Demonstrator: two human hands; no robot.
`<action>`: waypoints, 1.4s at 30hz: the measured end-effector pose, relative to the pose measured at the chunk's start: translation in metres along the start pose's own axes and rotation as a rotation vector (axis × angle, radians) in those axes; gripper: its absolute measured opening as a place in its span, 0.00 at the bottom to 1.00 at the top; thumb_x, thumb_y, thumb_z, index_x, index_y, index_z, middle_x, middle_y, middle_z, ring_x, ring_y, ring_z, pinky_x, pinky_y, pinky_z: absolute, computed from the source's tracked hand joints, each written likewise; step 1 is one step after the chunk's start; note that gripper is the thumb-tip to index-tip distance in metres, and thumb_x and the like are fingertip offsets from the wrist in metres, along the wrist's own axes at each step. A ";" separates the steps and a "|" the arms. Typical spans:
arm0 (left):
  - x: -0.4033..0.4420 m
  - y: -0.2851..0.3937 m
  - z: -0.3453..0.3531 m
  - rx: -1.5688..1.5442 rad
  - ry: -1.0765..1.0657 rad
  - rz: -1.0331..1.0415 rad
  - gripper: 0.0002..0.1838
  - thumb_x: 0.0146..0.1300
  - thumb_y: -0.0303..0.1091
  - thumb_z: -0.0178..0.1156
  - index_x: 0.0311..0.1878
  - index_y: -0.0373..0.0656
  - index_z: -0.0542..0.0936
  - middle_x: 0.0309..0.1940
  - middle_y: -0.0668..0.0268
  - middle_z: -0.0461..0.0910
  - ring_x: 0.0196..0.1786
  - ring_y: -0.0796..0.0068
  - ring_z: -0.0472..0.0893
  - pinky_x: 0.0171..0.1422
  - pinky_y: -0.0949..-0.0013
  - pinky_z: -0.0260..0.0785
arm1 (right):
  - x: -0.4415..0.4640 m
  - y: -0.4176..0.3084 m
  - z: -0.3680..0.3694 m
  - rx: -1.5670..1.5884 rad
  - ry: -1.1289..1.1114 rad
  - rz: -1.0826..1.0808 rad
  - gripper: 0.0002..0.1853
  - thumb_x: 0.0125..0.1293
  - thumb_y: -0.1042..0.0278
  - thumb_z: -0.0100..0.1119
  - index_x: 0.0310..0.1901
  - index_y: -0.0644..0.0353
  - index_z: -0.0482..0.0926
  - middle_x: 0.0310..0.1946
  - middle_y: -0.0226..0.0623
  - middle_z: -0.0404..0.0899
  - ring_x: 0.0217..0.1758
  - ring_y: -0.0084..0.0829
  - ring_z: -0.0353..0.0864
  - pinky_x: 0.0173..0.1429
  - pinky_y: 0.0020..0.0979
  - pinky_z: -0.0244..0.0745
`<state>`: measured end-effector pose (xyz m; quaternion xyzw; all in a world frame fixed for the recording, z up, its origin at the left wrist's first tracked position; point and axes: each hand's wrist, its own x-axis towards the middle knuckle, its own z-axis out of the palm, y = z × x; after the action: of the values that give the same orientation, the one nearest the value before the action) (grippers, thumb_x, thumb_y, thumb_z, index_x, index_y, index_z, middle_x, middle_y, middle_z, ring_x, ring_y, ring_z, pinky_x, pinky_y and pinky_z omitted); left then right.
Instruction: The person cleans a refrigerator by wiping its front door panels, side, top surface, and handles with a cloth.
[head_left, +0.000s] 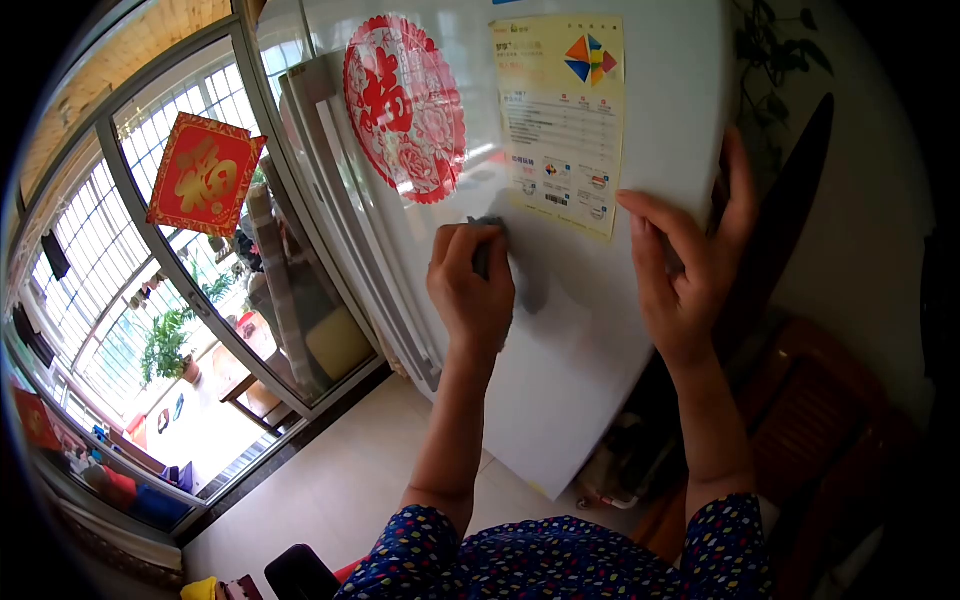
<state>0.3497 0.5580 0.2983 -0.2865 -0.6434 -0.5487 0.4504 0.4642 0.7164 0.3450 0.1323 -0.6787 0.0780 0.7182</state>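
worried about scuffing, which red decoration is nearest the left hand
The round, scalloped one on the white door, above the left hand; the diamond is farther off.

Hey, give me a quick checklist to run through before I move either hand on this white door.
1. Left hand gripping the grey cloth: ok.
2. Cloth clear of the round red decoration: ok, a gap shows.
3. Right hand well clear of the yellow paper: not ok, a fingertip is at its edge.
4. Paper firmly stuck to the white door: cannot tell.
5. Cloth damp: cannot tell.
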 end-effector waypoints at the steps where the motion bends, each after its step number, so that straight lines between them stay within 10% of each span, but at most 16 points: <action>1: -0.002 0.000 0.000 0.001 0.003 0.005 0.06 0.54 0.19 0.67 0.35 0.37 0.82 0.33 0.57 0.79 0.35 0.59 0.81 0.42 0.65 0.74 | 0.000 0.001 0.001 -0.001 0.001 -0.007 0.07 0.64 0.70 0.65 0.40 0.48 0.90 0.75 0.56 0.58 0.74 0.48 0.63 0.73 0.45 0.57; 42: -0.011 -0.033 0.000 0.021 -0.001 0.008 0.05 0.57 0.21 0.66 0.35 0.41 0.82 0.35 0.59 0.80 0.37 0.55 0.81 0.42 0.60 0.73 | -0.001 0.000 0.003 0.045 0.002 0.025 0.08 0.64 0.71 0.65 0.41 0.48 0.90 0.75 0.54 0.57 0.72 0.46 0.63 0.72 0.43 0.60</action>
<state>0.3265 0.5518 0.2737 -0.2845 -0.6481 -0.5402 0.4551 0.4607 0.7158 0.3439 0.1401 -0.6777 0.1024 0.7145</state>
